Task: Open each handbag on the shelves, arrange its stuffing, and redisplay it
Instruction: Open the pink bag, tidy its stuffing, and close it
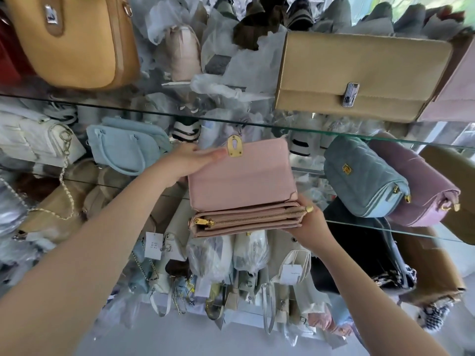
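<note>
A mustard-tan leather handbag (pixel 77 39) hangs at eleven o'clock in the view. Below it, at nine o'clock, sit a white quilted bag with a chain strap (pixel 38 142) and a pale blue textured handbag with two loop handles (pixel 126 147).

The left hand (pixel 190 160) reaches in from eight o'clock. Its fingers lie straight and together along the upper edge of the raised flap, tips close to the gold keyhole clasp plate (pixel 235 146); the thumb is hidden, so I cannot tell whether it pinches from behind.

The task's thing, a pale pink flap handbag of smooth faux leather (pixel 241 176), is held in mid-air at the centre of the view, just below the green-edged glass shelf (pixel 257 124). Its flap stands open and the brass zip (pixel 257 219) across the top is closed, with the pull at the nine o'clock end.

The right hand (pixel 308 222), at the bag's four o'clock corner, clamps that end, thumb on top by the zip's end and fingers wrapped beneath.

The bag looks light and fairly stiff-walled, with a flap that bends only at its hinge. The smooth skin may slip, so a hold at the body's ends seems safer than by the flap. The zip pull is the next place to take.

At one o'clock lies a beige flap clutch (pixel 359 73); at three o'clock, a grey-blue quilted bag (pixel 365 176) lies beside a mauve one (pixel 421 186).
</note>
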